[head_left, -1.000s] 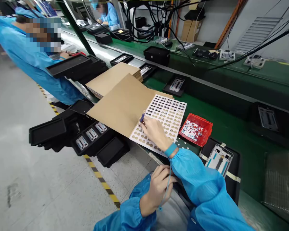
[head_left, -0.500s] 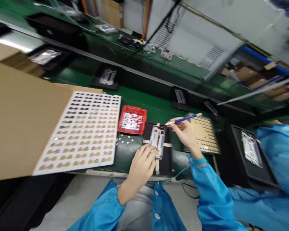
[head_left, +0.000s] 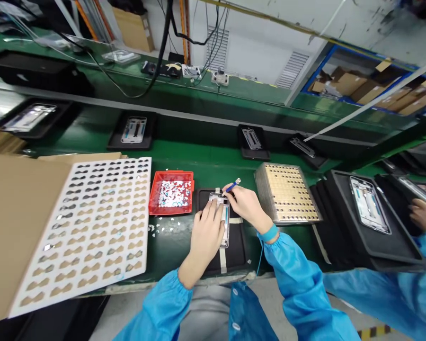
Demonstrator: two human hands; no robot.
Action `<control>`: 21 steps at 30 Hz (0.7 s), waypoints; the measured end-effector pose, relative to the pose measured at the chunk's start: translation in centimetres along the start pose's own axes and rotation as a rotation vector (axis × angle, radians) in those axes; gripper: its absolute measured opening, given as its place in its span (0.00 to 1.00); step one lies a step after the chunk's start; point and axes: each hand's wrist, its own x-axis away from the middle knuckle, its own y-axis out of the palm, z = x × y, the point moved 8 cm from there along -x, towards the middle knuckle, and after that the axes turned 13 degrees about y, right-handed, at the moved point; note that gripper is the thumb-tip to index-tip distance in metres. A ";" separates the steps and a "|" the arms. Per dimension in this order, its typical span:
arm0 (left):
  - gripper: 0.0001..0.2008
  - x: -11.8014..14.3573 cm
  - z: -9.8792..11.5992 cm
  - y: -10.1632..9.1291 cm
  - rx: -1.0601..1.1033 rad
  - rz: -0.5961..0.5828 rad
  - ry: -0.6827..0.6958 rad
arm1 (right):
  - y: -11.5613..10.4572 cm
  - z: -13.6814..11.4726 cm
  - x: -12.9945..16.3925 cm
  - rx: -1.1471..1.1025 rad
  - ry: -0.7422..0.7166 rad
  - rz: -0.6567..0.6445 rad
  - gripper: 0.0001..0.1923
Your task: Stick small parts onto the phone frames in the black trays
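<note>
A silver phone frame lies in a black tray crossed by pale strips. My left hand rests flat over the frame with its fingers stretched out, covering much of its left side. At the frame's top end, my right hand pinches a thin blue stick tool with a pale end. Its working tip is too small to make out. Left of the tray sits a red box of small white pieces, and several loose pieces lie below it.
A white sheet with rows of dark and tan cutouts leans by cardboard at left. A stack of tan part sheets stands at right. Beyond are stacked black trays with a phone frame, and a co-worker's hand. More trays line the back.
My right hand has brought the stick tool down onto the frame's top end, and the stick points more steeply. My left hand has slid further up over the frame. The view has shifted.
</note>
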 end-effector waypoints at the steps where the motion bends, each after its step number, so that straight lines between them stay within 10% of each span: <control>1: 0.22 -0.1 0.0 0.0 0.005 0.002 0.004 | 0.0 -0.1 0.0 0.008 -0.005 -0.010 0.11; 14: 0.21 -1.2 -1.9 1.2 0.024 -0.023 0.035 | 0.1 -2.1 1.0 0.254 0.040 -0.052 0.08; 21: 0.21 0.1 -4.8 6.4 0.143 0.073 0.238 | 0.8 -0.7 1.8 0.120 0.176 0.020 0.11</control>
